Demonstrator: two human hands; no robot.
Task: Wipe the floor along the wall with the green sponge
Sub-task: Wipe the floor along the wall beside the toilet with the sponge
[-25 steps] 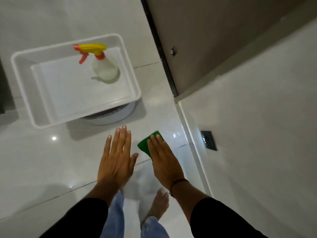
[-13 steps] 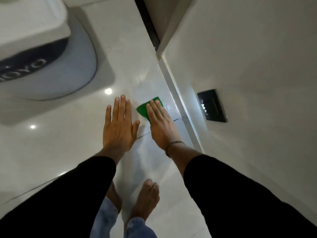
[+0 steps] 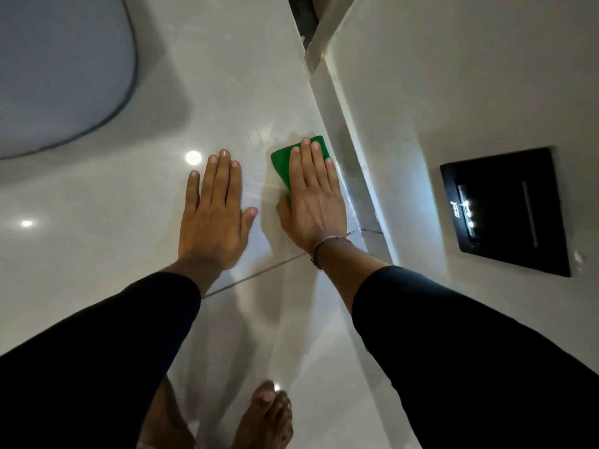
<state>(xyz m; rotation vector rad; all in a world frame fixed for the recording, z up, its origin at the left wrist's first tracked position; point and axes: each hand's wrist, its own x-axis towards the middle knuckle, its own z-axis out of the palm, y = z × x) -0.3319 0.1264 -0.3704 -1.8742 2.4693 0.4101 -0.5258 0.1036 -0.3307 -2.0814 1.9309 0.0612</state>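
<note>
A green sponge [image 3: 281, 162] lies flat on the glossy white tile floor [image 3: 97, 254], close to the skirting [image 3: 350, 163] at the foot of the white wall [image 3: 453, 76]. My right hand [image 3: 312, 199] presses flat on the sponge with fingers stretched out, covering most of it; only its left and far edges show. My left hand [image 3: 214, 212] rests palm down on the bare floor just to the left, fingers apart, holding nothing. Both arms wear black sleeves.
A round grey-white appliance [image 3: 58, 69] sits on the floor at the upper left. A black wall socket panel [image 3: 505, 209] is set low in the wall on the right. My bare feet [image 3: 262, 416] stand at the bottom. A dark door gap [image 3: 303, 14] lies ahead.
My head has dropped closer to the floor, and the tray with the spray bottle has left the view. My right hand has slid the sponge nearer the skirting. My left hand stays planted.
</note>
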